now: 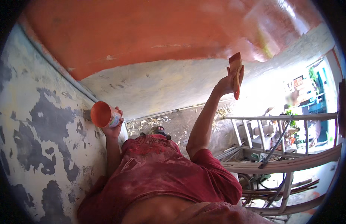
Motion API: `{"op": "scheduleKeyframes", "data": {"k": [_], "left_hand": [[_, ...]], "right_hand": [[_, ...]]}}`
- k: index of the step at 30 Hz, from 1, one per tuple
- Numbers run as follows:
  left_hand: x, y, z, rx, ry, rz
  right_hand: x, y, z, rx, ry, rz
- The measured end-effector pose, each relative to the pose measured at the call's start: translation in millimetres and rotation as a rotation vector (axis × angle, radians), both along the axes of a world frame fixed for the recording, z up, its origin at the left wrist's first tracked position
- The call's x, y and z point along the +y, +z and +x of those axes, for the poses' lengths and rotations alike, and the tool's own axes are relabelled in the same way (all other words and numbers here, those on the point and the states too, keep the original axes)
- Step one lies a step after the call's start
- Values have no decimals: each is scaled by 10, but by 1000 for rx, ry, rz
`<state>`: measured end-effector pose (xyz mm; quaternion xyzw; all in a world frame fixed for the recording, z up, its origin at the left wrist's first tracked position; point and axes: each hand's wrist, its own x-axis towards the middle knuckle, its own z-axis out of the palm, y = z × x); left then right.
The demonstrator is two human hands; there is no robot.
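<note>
Fingers wrapped round its side, my left hand [115, 128] holds a plastic tub [101, 114] whose inside is coated orange. The tub is tilted, its mouth facing left beside the patchy side wall. My raised right hand [228, 83] grips a wide paintbrush [235, 59] by its handle. The dark reddish bristles point up, close to the lower edge of the orange paint; whether they touch the wall I cannot tell. Glossy orange paint [143, 33] covers the upper part of the wall ahead, with an uneven lower edge above bare whitish plaster [143, 82].
A pipe [57, 65] runs along the corner between the walls. The left wall [53, 138] is peeling in grey patches. To my right stands a wooden ladder [281, 164] with poles beneath it. Dry leaves and flakes litter the floor [176, 127] by my sandalled foot [160, 130].
</note>
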<state>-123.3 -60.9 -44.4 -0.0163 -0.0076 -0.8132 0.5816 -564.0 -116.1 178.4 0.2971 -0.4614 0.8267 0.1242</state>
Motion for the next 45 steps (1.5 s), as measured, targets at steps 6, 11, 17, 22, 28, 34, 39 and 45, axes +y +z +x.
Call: {"op": "scheduleKeyframes", "data": {"k": [6,11,17,22,28,34,39,45], "left_hand": [[-10,49,-59,-70,-17,-59],[17,105,-50,-85,-1,-86],[-16,196,6,-51,8,-124],[-7,244,15,-16,22,-93],[-17,212,27,-6,-3,-70],[-1,208,76,-39,21,-77],[15,171,79,-100,89,-94],[18,118,110,-136,87,-27]], "right_hand": [[-76,-413,1817,632,-67,574],[109,-291,2365,552,775,242],[-66,-118,832,125,373,-32],[64,-75,527,-28,35,-71],[-78,-493,2385,580,262,48],[-107,-494,2377,811,662,-38],[-143,-101,868,390,210,-85],[-118,-213,834,247,-65,29]]}}
